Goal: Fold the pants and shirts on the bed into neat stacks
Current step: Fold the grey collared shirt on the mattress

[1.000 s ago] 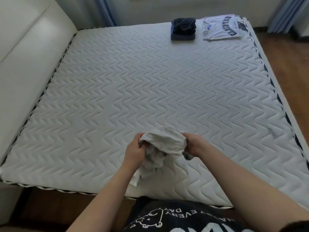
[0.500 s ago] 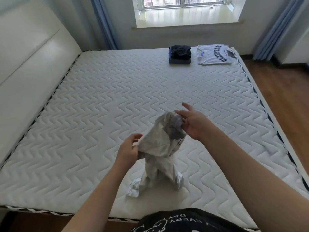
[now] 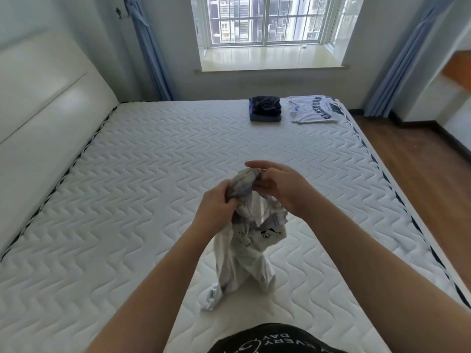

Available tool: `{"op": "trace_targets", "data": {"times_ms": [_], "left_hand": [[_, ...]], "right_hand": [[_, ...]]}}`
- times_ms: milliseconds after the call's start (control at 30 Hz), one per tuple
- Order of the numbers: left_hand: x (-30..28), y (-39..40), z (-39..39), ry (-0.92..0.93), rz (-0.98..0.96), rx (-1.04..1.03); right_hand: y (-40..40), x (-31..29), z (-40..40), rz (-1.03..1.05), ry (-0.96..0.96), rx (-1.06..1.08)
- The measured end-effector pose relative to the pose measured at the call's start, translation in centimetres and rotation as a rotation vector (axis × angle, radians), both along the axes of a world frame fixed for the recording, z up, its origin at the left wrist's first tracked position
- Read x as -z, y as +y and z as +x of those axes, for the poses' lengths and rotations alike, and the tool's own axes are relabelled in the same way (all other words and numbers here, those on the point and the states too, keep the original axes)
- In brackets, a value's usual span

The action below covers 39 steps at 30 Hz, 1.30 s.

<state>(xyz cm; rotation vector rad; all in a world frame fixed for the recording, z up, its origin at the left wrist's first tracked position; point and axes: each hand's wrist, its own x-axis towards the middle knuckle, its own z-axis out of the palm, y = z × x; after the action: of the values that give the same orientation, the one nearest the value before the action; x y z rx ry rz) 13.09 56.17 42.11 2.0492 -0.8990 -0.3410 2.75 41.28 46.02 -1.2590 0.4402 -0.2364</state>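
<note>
We hold a crumpled white shirt (image 3: 244,250) up over the near part of the bed (image 3: 153,174). Its bunched top edge sits between our two hands, and the rest hangs straight down from our fingers, so its long axis runs vertically. The lower end trails onto the mattress just below and towards us.

The left hand (image 3: 216,207) has its fingers curled round the bunched cloth on the left side. The right hand (image 3: 280,189) pinches the upper edge between thumb and curled fingers, with the forefinger stretched out above the cloth. Both hands meet the shirt at much the same height and lie close together, the right one slightly farther from us; neither is clearly the nearer to the cloth, since both already grip it.

We judge that the step in hand is finding the collar or shoulders, so that the shirt can be shaken open and laid flat. That move turns on drawing the hands apart sideways while the cloth hangs below them.

Well beyond the fingers, by the far edge of the bed, lie two finished piles: a folded dark stack (image 3: 265,109) and, just to its right, a folded white printed shirt (image 3: 314,109). No containers are in view. A window (image 3: 267,21) stands behind the bed.
</note>
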Motion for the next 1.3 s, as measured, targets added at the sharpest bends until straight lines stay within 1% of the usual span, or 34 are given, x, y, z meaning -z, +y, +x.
{"op": "trace_targets", "data": {"times_ms": [67, 133, 200, 300, 367, 467, 533, 600, 667, 767, 867, 967, 1033, 1100, 1200, 1300], "left_hand": [[0.0, -0.1, 0.4, -0.013, -0.016, 0.037], [-0.3, -0.2, 0.5, 0.006, -0.04, 0.063], [-0.6, -0.2, 0.6, 0.052, -0.054, 0.081], [-1.3, 0.2, 0.6, 0.127, -0.081, 0.112], [-1.7, 0.5, 0.6, 0.146, -0.087, 0.128], [-2.4, 1.0, 0.4, 0.153, -0.089, 0.163], [-2.8, 1.3, 0.2, 0.187, -0.095, 0.191], [-3.2, 1.6, 0.1, 0.24, -0.099, 0.21], [-3.5, 1.8, 0.0, 0.306, -0.113, 0.217], [-4.1, 2.1, -0.2, 0.424, -0.145, 0.197], [-4.4, 2.0, -0.1, 0.538, -0.198, 0.169], [-4.3, 2.0, 0.5, 0.579, -0.186, 0.056], [-3.9, 2.6, 1.4, 0.566, -0.142, -0.023], [-3.2, 3.4, 2.4, 0.503, -0.066, -0.019], [-2.2, 4.0, 3.2, 0.329, 0.141, -0.016], [-2.0, 3.4, 3.9, 0.148, 0.259, -0.069]], "right_hand": [[-0.6, 1.8, -0.7, -0.177, 0.051, 0.046], [-1.2, 4.4, -1.6, -0.29, 0.114, 0.101], [-1.5, 7.3, -2.5, -0.377, 0.241, 0.16], [-1.5, 11.4, -3.7, -0.368, 0.486, 0.164], [-1.2, 13.5, -4.1, -0.346, 0.578, 0.118], [-0.7, 15.4, -3.8, -0.263, 0.609, 0.094], [-0.2, 15.7, -3.2, -0.181, 0.618, 0.106], [0.2, 15.5, -2.5, -0.168, 0.594, 0.1], [0.5, 14.9, -2.0, -0.217, 0.543, 0.055], [0.9, 14.3, -1.5, -0.334, 0.509, -0.075], [1.1, 14.7, -1.3, -0.505, 0.594, -0.128], [0.9, 14.9, -1.7, -0.527, 0.676, -0.084], [0.1, 14.9, -2.2, -0.533, 0.692, -0.013], [-0.9, 14.4, -2.8, -0.434, 0.646, 0.099], [-2.6, 12.7, -3.4, -0.289, 0.586, 0.205], [-3.7, 9.9, -3.6, -0.227, 0.515, 0.25]]}}
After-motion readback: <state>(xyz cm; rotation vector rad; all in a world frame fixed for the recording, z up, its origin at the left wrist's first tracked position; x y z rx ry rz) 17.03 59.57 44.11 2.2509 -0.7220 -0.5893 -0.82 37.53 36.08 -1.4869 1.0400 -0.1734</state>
